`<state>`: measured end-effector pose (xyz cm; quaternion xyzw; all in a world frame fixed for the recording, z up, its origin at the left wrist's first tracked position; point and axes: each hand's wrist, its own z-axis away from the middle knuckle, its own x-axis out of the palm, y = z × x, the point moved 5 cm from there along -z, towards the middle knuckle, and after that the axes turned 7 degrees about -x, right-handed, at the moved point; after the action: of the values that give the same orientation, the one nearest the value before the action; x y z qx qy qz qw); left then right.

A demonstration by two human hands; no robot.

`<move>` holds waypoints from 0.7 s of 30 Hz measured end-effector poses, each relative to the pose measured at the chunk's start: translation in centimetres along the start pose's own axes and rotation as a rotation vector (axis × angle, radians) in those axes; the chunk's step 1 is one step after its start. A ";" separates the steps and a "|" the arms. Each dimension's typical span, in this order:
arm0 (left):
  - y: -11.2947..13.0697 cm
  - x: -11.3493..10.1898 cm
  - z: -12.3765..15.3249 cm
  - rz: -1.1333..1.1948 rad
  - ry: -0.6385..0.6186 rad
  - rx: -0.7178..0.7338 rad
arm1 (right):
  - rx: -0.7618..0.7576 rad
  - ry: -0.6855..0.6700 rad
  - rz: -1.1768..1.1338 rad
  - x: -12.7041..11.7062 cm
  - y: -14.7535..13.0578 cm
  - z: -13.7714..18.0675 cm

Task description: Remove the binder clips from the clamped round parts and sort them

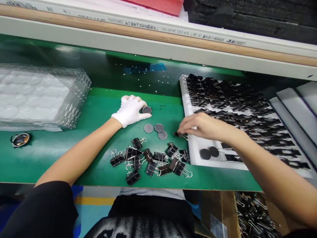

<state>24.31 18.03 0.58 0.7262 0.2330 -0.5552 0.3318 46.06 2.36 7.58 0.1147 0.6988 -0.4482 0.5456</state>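
My left hand (131,110), in a white glove, rests on the green bench with thumb and fingers closed around a small round part (146,110) with a grey face and dark rim. My bare right hand (195,125) pinches a dark binder clip (182,135) beside the white foam tray's left edge; the fingers partly hide it. Between the hands lie loose grey discs (148,128). Nearer my body is a loose heap of black binder clips (158,157) with silver wire handles.
At right, the white foam tray (194,155) holds rows of black clips (228,92) and two black discs (209,153). Clear plastic trays (74,99) are stacked at left, near a round part (21,140). A cardboard box (223,211) of clips stands below the bench. A shelf edge (148,36) crosses the back.
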 end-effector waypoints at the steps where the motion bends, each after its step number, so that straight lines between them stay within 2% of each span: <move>1: 0.0 0.0 0.0 -0.009 0.011 -0.020 | -0.002 0.099 0.033 -0.7 0.7 -1.1; 3: 0.0 -0.2 0.0 -0.025 0.021 -0.035 | 0.001 0.282 0.086 -1.7 2.5 -3.6; 5: -0.1 -0.3 0.2 -0.029 0.015 -0.030 | -0.018 0.364 0.089 -1.5 4.4 -6.2; 9: -0.4 -0.5 0.3 -0.031 -0.022 -0.023 | -0.117 0.344 0.043 0.5 6.7 -9.1; 16: -0.7 -0.1 -0.4 -0.012 -0.068 0.036 | -0.183 0.256 -0.050 1.6 6.8 -8.2; 21: -0.7 -0.1 -0.4 -0.021 -0.060 0.053 | -0.176 0.281 -0.125 1.4 6.9 -9.1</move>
<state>24.03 18.80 0.61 0.7151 0.2159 -0.5862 0.3136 44.01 12.66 2.92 0.0844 0.8105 -0.3978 0.4215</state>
